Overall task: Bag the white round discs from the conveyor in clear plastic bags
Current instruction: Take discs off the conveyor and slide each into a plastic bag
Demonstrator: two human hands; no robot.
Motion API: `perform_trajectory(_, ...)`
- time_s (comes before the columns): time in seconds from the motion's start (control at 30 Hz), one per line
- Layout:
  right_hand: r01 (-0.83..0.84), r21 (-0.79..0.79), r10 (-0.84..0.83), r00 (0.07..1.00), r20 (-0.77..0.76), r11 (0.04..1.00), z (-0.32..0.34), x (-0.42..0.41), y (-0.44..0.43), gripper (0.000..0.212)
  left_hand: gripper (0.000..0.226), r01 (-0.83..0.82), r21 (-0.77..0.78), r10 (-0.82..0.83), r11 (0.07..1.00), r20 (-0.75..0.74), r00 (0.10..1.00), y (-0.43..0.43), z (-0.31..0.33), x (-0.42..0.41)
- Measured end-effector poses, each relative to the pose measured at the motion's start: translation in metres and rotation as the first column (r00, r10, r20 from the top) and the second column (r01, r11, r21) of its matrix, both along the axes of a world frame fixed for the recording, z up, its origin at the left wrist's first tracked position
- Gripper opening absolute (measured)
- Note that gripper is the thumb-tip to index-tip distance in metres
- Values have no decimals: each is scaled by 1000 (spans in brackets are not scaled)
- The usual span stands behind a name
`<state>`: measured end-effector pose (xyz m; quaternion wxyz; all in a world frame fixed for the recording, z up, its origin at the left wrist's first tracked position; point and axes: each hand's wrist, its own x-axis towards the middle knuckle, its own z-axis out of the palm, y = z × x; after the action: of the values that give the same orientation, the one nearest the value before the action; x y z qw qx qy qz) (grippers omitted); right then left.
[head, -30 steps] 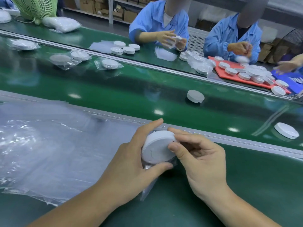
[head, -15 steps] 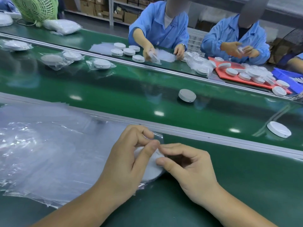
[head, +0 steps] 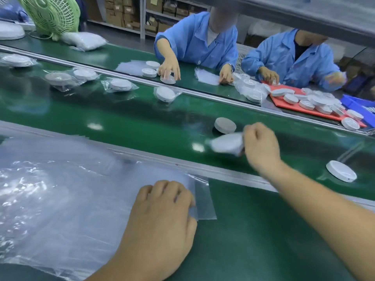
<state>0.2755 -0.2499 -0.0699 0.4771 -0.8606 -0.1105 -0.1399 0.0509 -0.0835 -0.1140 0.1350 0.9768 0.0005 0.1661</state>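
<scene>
My right hand [head: 260, 148] reaches over the green conveyor belt [head: 142, 122] and grips a bagged white disc [head: 226, 145], blurred by motion, just above the belt. A bare white disc [head: 225, 125] lies on the belt right behind it. Another bare disc [head: 341, 170] lies on the belt at the right. My left hand [head: 164, 207] rests fingers-curled on the stack of clear plastic bags [head: 56, 195] on the near bench, pinching the corner of the top bag.
Several bagged discs [head: 164, 93] lie along the far side of the belt. Across it, two people in blue coats handle discs; a red tray [head: 304, 108] holds several more. A green fan [head: 50, 15] stands at the back left. A metal rail [head: 203, 169] borders the belt.
The disc went into a bag between both hands. My right hand has since carried it out over the belt, and my left hand has dropped onto the bag stack.
</scene>
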Motion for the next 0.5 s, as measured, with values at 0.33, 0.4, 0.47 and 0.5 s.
perform_trajectory(0.33, -186, -627, 7, 961, -276, 757, -38, 123, 63, 74, 23, 143, -18, -142, 989, 60, 988, 4, -5, 9)
perform_trajectory(0.4, -92, -701, 21, 994, -109, 707, -50, 121, 69, 73, 23, 144, -22, -143, 989, 71, 987, 4, -5, 11)
perform_trajectory(0.47, -39, -703, 49, 999, -6, 711, -48, 113, 71, 55, 22, 148, -31, -145, 988, 88, 986, 3, -6, 11)
perform_trajectory(0.5, -43, -670, 70, 998, 12, 741, -44, 107, 69, 47, 20, 151, -31, -148, 988, 89, 985, 3, -7, 10)
